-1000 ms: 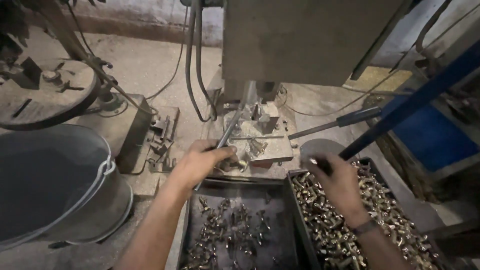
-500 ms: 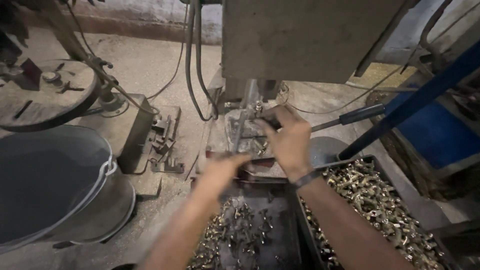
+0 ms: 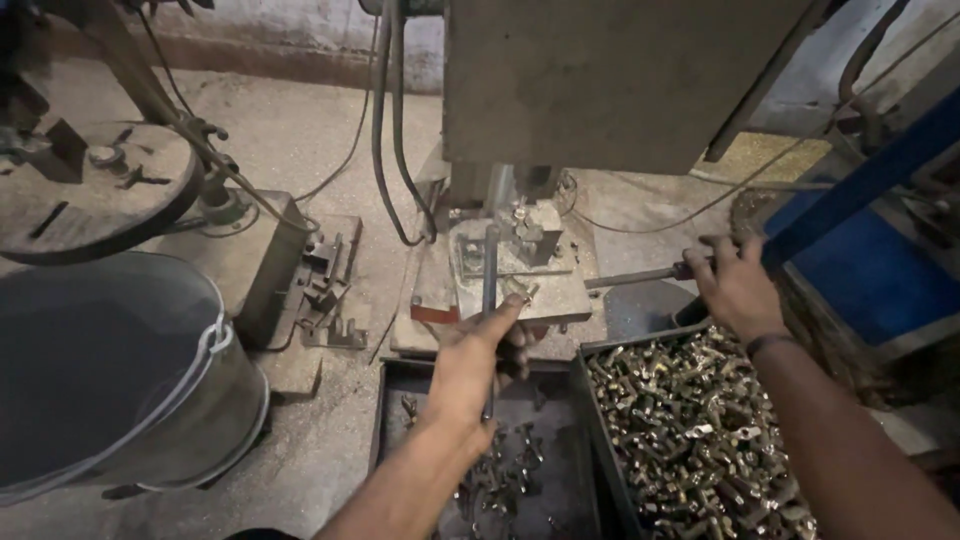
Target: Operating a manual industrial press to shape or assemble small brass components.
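Note:
My left hand (image 3: 470,360) grips a thin metal rod (image 3: 489,270) that stands upright in front of the machine's small work plate (image 3: 520,285). A metal clamp block (image 3: 530,235) sits on that plate under the grey machine body (image 3: 610,80). Off to the right, my right hand (image 3: 735,285) is closed around the dark-handled lever (image 3: 640,277) that sticks out sideways from the machine. Below my hands lie two dark trays: the left tray (image 3: 400,400) holds a few small brass parts, the right tray (image 3: 690,440) is heaped with them.
A large grey metal bucket (image 3: 110,380) stands at the left. Behind it is a round slotted machine table (image 3: 90,195). Metal jaw blocks (image 3: 320,290) lie on the dusty floor. Black cables (image 3: 385,130) hang by the machine. A blue frame (image 3: 870,230) closes off the right side.
My right hand has left the clamp on the work plate and swung right onto the lever handle. My left hand has risen from the tray edge and taken hold of the upright rod.

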